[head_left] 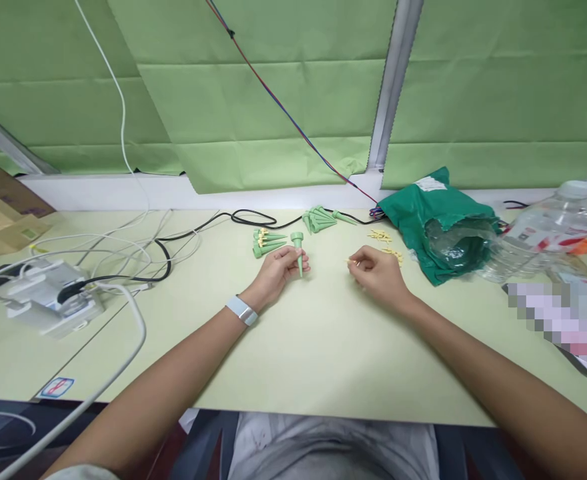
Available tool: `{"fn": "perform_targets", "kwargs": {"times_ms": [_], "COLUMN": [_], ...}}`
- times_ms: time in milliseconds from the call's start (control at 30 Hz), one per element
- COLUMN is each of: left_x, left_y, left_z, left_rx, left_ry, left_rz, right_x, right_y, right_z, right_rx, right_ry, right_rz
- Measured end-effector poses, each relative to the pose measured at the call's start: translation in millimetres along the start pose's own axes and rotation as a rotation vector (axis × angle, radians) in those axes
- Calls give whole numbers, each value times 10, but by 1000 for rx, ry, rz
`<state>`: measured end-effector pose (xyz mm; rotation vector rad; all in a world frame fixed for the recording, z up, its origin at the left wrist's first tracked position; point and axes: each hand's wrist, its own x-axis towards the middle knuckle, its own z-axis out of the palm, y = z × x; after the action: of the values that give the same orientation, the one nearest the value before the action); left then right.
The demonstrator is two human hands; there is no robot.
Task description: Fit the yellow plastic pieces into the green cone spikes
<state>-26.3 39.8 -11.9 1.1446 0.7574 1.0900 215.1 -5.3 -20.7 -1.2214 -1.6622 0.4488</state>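
Note:
A green cone-shaped spike (297, 239), point down and wide cap up, stands between the fingers of my left hand (276, 272). My right hand (377, 275) pinches a small yellow piece (349, 262) at its fingertips, to the right of the spike. Behind my left hand lie several green spikes with yellow pieces on their caps (268, 243). Farther back is a pile of green spikes (321, 219). Small yellow pieces lie in two loose groups, one behind my right hand (379, 236) and one beside it (394, 255), partly hidden by the hand.
An open green plastic bag (413, 212) and clear bottles (538, 230) stand at the right, near a blurred flat item (563, 327). At the left are a white power strip (56, 297), tangled cables and a cardboard box (11, 227). A black cable (253, 217) runs along the back.

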Motion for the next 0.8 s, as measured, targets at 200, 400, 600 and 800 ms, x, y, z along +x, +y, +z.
{"fn": "perform_targets", "kwargs": {"times_ms": [200,400,600,800], "left_x": [-20,-5,4,-3], "left_y": [-110,-137,-144,-125], "left_z": [83,88,72,98], "left_rx": [188,234,215,206], "left_ry": [-186,-205,-205,-205], "left_rz": [-25,-24,-30,-55], "right_x": [331,803,924,890], "right_y": [401,796,875,840], "right_z": [-218,-497,-404,-351], "right_rx": [-13,-508,-841,-982], "right_ry": [98,113,-71,-64], "right_rz": [239,204,205,130]}}
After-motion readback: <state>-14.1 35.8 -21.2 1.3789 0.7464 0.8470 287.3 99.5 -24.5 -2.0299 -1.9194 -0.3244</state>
